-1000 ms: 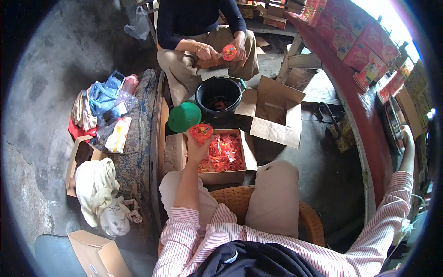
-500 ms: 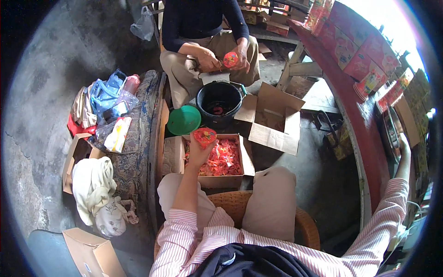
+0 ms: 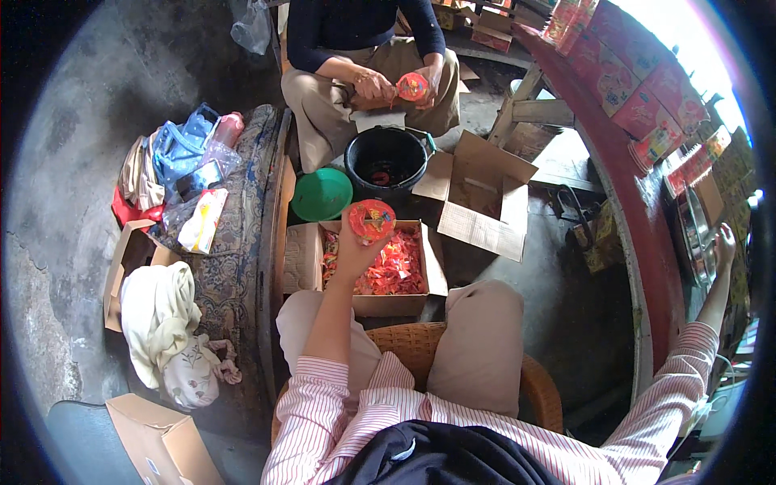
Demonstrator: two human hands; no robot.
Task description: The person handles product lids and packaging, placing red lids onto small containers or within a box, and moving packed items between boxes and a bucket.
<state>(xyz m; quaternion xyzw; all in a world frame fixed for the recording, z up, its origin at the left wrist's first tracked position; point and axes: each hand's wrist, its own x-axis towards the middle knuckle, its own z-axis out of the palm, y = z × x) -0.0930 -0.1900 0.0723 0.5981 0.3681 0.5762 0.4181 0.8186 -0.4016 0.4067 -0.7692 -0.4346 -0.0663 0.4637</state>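
Note:
My left hand (image 3: pixel 361 246) is closed round a red printed cup (image 3: pixel 373 221), its round end facing up. The cup is over a cardboard box (image 3: pixel 380 305) filled with small crinkled red and orange wrappers (image 3: pixel 394 268). Far to the right, my right hand (image 3: pixel 725 245) is at the edge of a round metal pan (image 3: pixel 697 233) on the red table. Its fingers are curled together, and whatever they may hold is too small to make out. Opposite me, a seated person holds a similar red cup (image 3: pixel 412 86) with both hands close to it.
A black bucket (image 3: pixel 388 190), a green plastic lid or basin (image 3: pixel 322 196) and an open carton (image 3: pixel 483 234) stand beyond the box. Red cups and boxes crowd the red table (image 3: pixel 638 242). A patterned bench (image 3: pixel 234 283) with bags and cloths is on the left.
My left hand has raised the red cup slightly and turned its round end more toward me. My right hand has lifted from the pan's rim, its fingers drawing together.

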